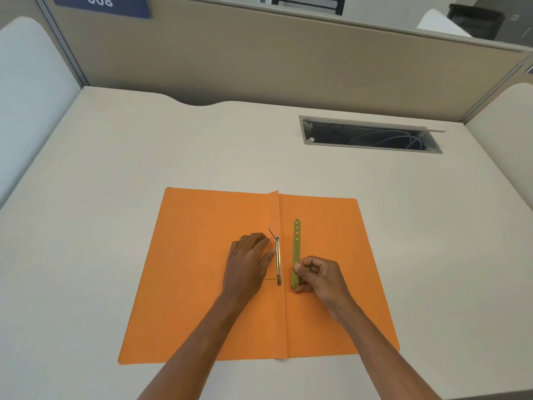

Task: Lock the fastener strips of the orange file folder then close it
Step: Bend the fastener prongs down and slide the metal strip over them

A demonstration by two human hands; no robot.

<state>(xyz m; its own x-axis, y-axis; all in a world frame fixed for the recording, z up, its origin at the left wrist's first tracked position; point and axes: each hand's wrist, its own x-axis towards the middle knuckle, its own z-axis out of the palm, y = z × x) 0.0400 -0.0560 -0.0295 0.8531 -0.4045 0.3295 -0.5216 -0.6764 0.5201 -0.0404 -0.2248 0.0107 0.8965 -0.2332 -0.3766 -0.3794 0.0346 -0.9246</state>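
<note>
The orange file folder point(202, 284) appeared to be matt card or heavy paper with a faintly grained, unglossed face, and its two fastener pieces were metal: a silvery polished fastener bar point(278, 262) beside the fold and a brass-coloured, shiny compressor strip point(296, 249) with punched holes. The tabletop point(144, 145) presented as a smooth, pale cream laminate with a low sheen, and its cable slot point(370, 134) had a grey frame of brushed-metal look. The partition panel point(259, 53) behind looked covered in matt beige cloth.
</note>
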